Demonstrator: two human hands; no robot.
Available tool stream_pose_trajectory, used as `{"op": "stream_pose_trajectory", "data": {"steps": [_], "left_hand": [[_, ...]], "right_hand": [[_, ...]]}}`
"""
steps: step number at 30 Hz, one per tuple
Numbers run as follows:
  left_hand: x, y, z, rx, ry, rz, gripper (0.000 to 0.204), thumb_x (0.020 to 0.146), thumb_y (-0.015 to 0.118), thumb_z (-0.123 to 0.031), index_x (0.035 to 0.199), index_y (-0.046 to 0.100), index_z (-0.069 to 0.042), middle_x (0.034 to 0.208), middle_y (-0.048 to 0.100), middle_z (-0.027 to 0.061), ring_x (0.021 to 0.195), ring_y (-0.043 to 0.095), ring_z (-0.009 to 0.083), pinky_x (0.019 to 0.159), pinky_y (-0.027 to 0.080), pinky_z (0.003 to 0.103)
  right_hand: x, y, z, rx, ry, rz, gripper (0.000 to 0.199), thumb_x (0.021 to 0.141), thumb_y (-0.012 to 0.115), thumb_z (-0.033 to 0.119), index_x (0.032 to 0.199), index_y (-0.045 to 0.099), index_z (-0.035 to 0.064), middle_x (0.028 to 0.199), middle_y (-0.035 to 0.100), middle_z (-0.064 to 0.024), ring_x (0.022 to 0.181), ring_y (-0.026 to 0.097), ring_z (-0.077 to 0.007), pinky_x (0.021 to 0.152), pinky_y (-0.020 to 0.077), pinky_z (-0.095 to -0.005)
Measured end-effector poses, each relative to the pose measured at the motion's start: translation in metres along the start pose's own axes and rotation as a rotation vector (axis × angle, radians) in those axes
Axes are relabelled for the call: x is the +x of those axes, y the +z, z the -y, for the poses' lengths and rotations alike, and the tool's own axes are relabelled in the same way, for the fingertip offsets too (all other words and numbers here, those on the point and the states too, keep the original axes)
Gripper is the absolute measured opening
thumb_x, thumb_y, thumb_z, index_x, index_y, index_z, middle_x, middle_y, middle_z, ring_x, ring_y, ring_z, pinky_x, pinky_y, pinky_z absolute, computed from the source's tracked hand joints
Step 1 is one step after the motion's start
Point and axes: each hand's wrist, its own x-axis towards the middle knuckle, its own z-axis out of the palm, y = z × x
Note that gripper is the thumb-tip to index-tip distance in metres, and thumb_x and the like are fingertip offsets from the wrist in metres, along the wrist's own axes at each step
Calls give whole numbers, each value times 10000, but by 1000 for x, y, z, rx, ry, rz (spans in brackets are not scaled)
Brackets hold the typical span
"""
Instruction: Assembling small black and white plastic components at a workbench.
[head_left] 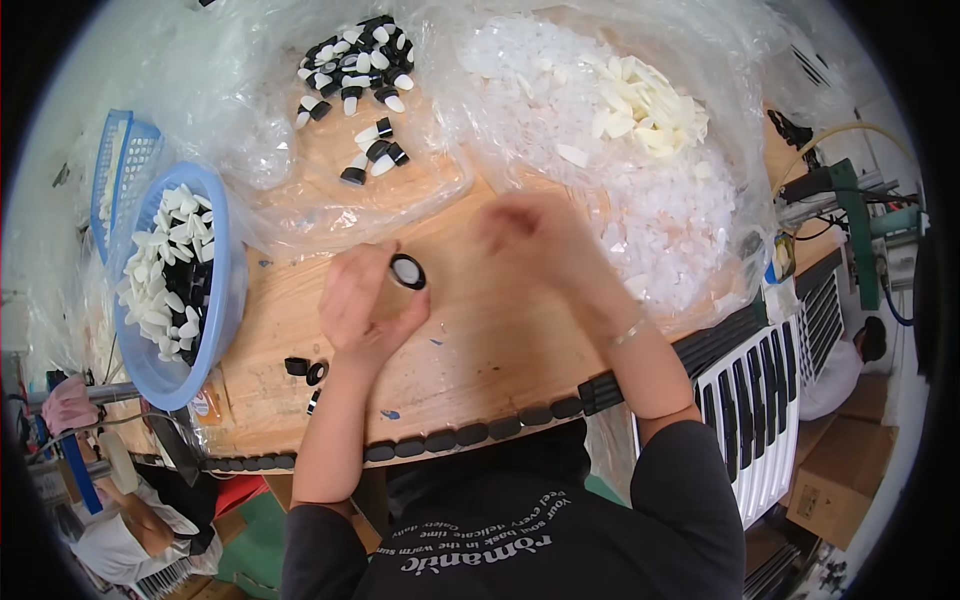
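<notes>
My left hand [362,305] is closed around a round black cap-like part [396,268] above the wooden table. Its open end faces up and shows a whitish disc inside the black rim. To the right, my right hand [535,232] is smeared by motion, beside the plastic sheet with small clear pieces [670,225]. Whether its fingers hold anything is not visible. Beyond my left hand lie several black caps with white rounded tips [380,150], and a bigger pile of them [360,60] is farther back. Small black rings [317,373] rest on the table left of my forearm.
On the left stands a blue oval basket [240,290] of white-tipped black parts, with another blue basket [148,140] behind. Cream flat pieces [650,105] lie at the far right. Black oval pieces [470,434] line the table's near edge. Other people are at lower left and far right.
</notes>
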Motion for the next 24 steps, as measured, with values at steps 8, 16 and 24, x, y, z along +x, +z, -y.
{"op": "stream_pose_trajectory", "data": {"steps": [8,16,24], "left_hand": [[8,2,1,-65,-53,-63,460,589,764,22,1032,642,37,935,659,136,831,610,286,751,504,346],[3,3,3,-78,-27,-41,481,572,781,8,1028,629,41,913,648,139,817,605,288,699,509,348],[0,12,-6,-81,22,16,488,573,786,-19,1026,620,51,870,617,135,780,586,296,656,505,353]], "right_hand": [[32,-66,-58,-933,48,-579,193,794,645,190,767,671,0,750,653,-173,723,633,-331,652,509,-405],[14,-62,-16,-544,-257,-711,106,828,641,71,886,688,-3,712,662,-83,636,622,-147,595,495,-277],[-24,35,20,78,-331,-115,34,806,659,-11,836,673,-3,732,638,-16,623,585,-53,551,463,-195]]}}
